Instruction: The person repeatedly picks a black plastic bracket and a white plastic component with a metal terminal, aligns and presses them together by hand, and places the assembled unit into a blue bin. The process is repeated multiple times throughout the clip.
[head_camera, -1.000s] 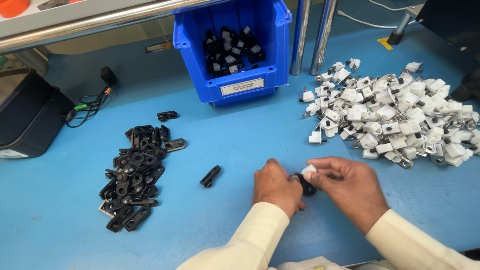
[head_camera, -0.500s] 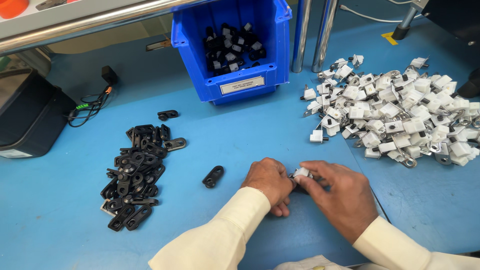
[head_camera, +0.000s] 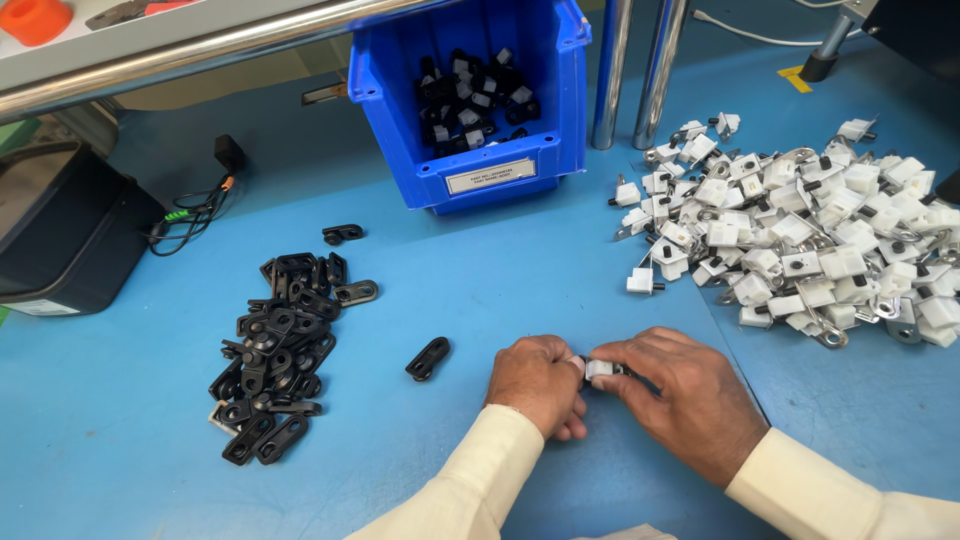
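Both hands meet low in the middle of the blue table. My left hand (head_camera: 540, 382) and my right hand (head_camera: 680, 400) pinch one small white block with a black part (head_camera: 600, 371) between their fingertips, pressed together just above the table. Most of that piece is hidden by the fingers. A single black flat bracket (head_camera: 428, 358) lies just left of my left hand. Further left sits a heap of black brackets (head_camera: 285, 345). A big heap of white blocks with metal pins (head_camera: 800, 235) lies to the upper right of my right hand.
A blue bin (head_camera: 480, 175) with several black and white parts stands at the back centre. Two metal posts (head_camera: 635, 70) rise right of it. A black box (head_camera: 60, 235) with a cable (head_camera: 195, 215) sits at the left. A metal rail (head_camera: 200, 45) crosses the top.
The two hands have come closer together and shifted slightly lower and to the right on the table, with the small part still between them. The view has drifted a little.
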